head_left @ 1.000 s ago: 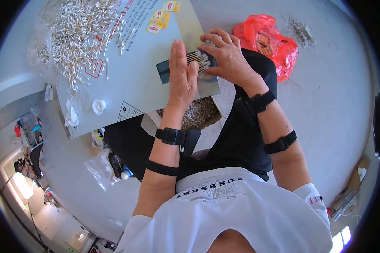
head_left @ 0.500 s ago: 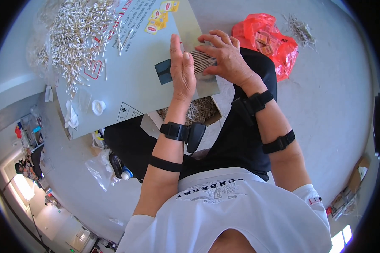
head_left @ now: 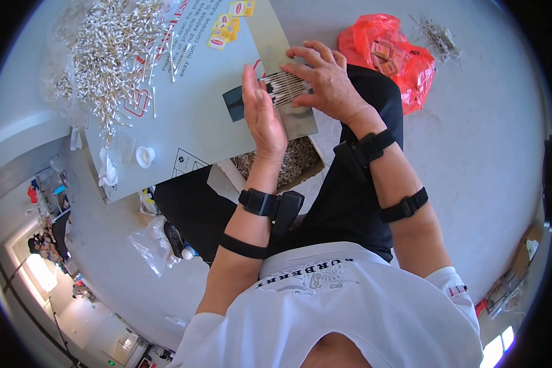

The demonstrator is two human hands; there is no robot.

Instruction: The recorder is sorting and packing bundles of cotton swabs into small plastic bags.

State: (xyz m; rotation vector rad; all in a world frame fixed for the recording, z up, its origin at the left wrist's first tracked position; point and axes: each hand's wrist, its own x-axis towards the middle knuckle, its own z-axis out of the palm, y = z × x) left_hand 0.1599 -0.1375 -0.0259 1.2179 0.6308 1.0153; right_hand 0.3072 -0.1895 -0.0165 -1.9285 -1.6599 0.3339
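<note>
A flat row of cotton swabs (head_left: 283, 89) lies side by side near the right edge of the table (head_left: 196, 122), pale sticks with light and dark tips. My right hand (head_left: 334, 83) curves around the row's right end, thumb along the near edge and fingers at the far edge. My left hand (head_left: 265, 119) stands on edge by the left tips, fingers straight and holding nothing, palm facing the row. A dark blue-grey flat piece (head_left: 233, 103) shows behind my left hand. At the far left is a large loose heap of cotton swabs (head_left: 113, 55).
Yellow sachets (head_left: 230, 27) lie at the table's far side. A white round cap (head_left: 145, 157) sits at the near left. Below the table edge stands a cardboard box (head_left: 313, 175) of thin brown sticks. A red plastic bag (head_left: 414, 76) with small packets and a stick pile (head_left: 438, 40) are on the floor.
My left hand has tilted and drawn slightly left and nearer, so the swabs' left tips now show. My right hand has stayed nearly in place around the row.
</note>
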